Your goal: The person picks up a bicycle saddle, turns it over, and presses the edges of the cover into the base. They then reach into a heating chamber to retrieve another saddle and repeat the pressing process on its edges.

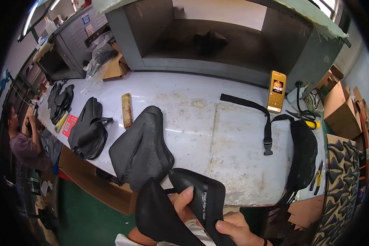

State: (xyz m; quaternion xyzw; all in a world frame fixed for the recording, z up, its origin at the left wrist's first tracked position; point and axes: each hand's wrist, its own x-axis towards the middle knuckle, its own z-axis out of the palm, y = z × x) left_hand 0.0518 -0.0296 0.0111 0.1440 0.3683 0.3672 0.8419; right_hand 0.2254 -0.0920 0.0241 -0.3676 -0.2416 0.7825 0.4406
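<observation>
A black bicycle saddle (203, 194) is held close to my body at the table's front edge. One of its two parts is smooth; the other has a ribbed patch and pale lettering. Whether these parts are joined is hidden. My left hand (183, 203) grips between them, its thumb on the ribbed part and its wrist behind the smooth one. With thumb on top, my right hand (235, 229) pinches the lower end of the ribbed part. Just beyond lies a stack of dark saddle-shaped covers (139, 143).
More black covers (90, 131) lie left, near a worn yellowish block (127, 110). A phone (277, 91) leans on the grey metal cabinet (233, 67). Right are a black waist bag (303, 147), pliers (317, 180) and a board of saddle-shaped pieces (340, 176). A co-worker (30, 147) sits far left.
</observation>
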